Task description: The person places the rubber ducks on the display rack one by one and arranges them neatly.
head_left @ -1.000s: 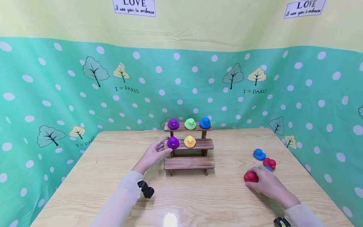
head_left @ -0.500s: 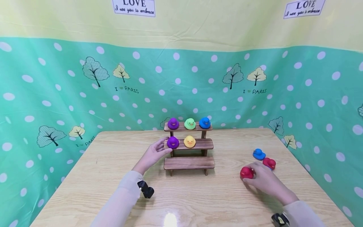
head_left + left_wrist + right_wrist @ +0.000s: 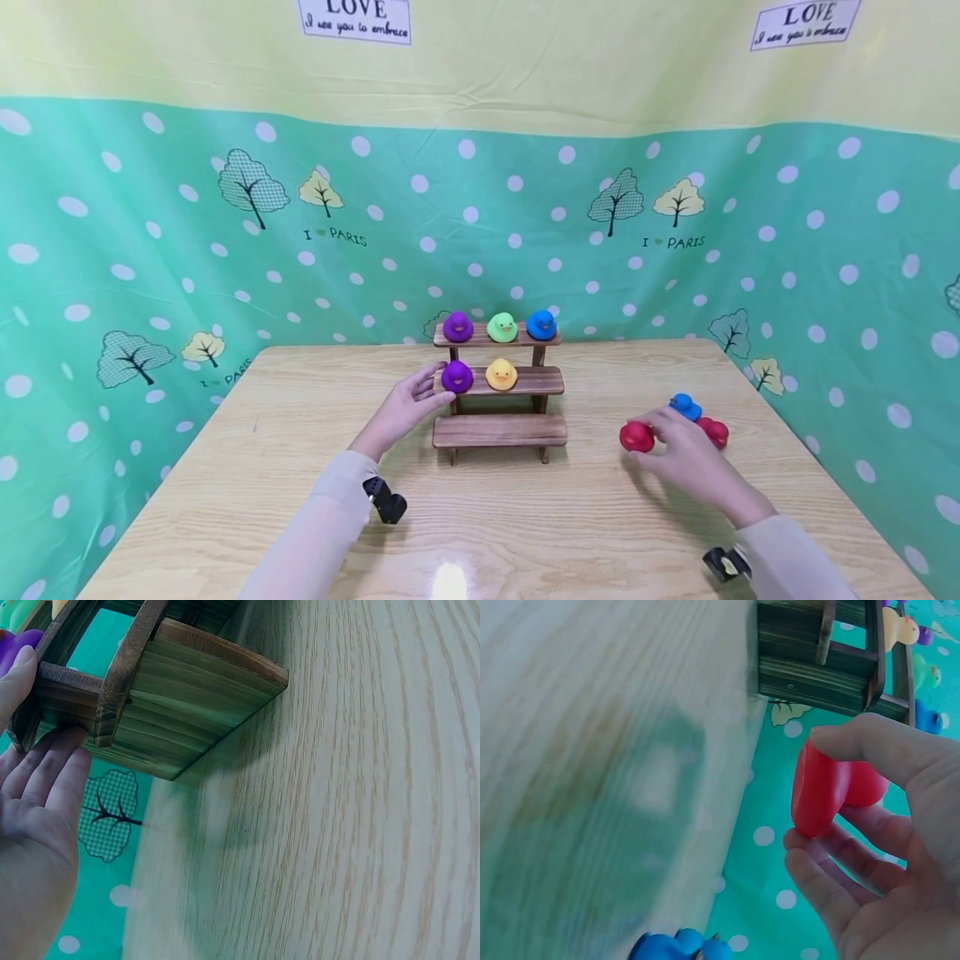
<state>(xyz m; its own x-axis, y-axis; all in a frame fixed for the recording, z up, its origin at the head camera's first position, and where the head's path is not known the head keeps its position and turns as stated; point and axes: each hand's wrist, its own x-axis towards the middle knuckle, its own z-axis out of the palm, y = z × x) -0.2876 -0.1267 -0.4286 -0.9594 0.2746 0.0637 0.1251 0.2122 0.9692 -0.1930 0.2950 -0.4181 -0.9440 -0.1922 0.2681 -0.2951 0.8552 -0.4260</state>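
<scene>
In the head view my right hand (image 3: 678, 454) pinches a red rubber duck (image 3: 637, 437) between thumb and fingers, held above the table. The right wrist view shows the same red duck (image 3: 821, 787), its flat base turned toward the table. My left hand (image 3: 405, 408) stays at the left end of a three-step wooden stand (image 3: 500, 431), fingers extended against its middle step and thumb near a purple duck (image 3: 457, 377). A yellow duck (image 3: 502, 375) sits beside that one. Purple (image 3: 458, 327), green (image 3: 502, 327) and blue (image 3: 542, 325) ducks line the top step.
Right of the stand, a blue duck (image 3: 684, 407) and another red duck (image 3: 714, 432) lie on the wooden table (image 3: 315, 367), partly behind my right hand. A patterned green cloth (image 3: 390, 283) hangs behind and along both sides.
My right hand has lifted the red duck off the tabletop and carried it a little left and away from me. My left hand and the stand have kept their place.
</scene>
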